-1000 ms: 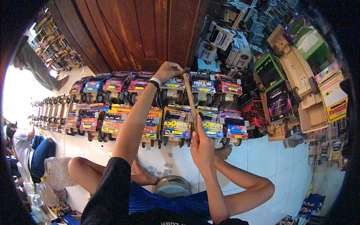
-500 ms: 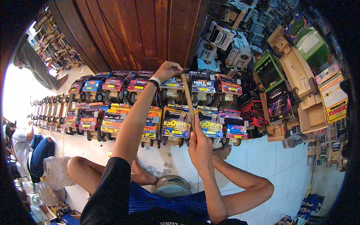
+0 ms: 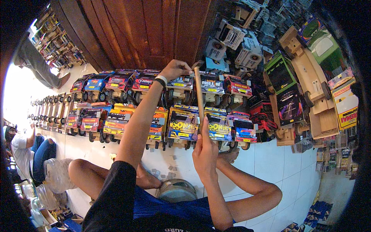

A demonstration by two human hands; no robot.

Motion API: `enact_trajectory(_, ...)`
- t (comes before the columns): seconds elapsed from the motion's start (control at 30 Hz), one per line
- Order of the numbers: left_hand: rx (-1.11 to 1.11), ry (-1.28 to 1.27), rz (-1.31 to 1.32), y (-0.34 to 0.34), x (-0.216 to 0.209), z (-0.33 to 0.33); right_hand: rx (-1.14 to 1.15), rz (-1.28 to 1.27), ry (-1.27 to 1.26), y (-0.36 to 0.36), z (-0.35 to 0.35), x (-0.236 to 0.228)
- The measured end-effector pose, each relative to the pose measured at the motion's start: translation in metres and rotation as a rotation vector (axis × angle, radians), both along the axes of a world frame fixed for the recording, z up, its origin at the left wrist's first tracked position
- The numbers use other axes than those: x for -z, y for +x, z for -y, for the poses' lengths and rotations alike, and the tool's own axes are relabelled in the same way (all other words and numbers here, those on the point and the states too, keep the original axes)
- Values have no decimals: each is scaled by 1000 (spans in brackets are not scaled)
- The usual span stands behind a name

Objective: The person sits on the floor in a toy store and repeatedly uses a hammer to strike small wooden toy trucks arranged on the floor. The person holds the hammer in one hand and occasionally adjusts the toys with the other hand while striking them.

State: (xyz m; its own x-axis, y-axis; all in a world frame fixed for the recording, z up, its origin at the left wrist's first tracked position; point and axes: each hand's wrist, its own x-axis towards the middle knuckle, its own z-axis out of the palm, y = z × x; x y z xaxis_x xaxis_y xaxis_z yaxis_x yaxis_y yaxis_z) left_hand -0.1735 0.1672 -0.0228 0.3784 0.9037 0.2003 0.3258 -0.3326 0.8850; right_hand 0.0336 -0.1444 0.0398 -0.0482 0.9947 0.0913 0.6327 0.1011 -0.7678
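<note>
My right hand [image 3: 205,154] is wrapped round the lower end of a hammer [image 3: 199,92] with a long wooden handle. The hammer's dark head is at the far end, just right of my left fingertips. My left hand [image 3: 176,71] reaches over the far row of toy trucks, its fingers pinched together; what they hold, if anything, is too small to make out. Below it stands a toy truck [image 3: 180,83] with a printed front, partly covered by my wrist. A yellow and blue toy truck [image 3: 183,125] stands in the near row, left of the hammer handle.
Bare wooden chassis [image 3: 48,116] with black wheels line up at the left. Larger wooden trucks [image 3: 309,77] and boxes [image 3: 247,50] are piled at the right. A round metal container [image 3: 177,190] sits between my legs. Another person [image 3: 27,150] sits at the left; someone's leg [image 3: 40,69] shows behind.
The hammer's head has risen slightly and shifted right, away from my left fingertips. My left hand stays pinched in nearly the same place.
</note>
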Motion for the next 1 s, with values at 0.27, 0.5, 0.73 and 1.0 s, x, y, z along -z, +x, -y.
enact_trajectory(0.27,5,-48,1,-3,5,-3,13,22,77,-2,-6,-3)
enact_trajectory(0.5,-21,-94,47,0,7,-4,-9,91,35,5,-4,-20)
enact_trajectory(0.73,-29,-132,123,2,9,-6,-41,212,95,3,-8,-17)
enact_trajectory(1.0,40,-107,314,0,19,-6,-48,164,44,6,-7,-12)
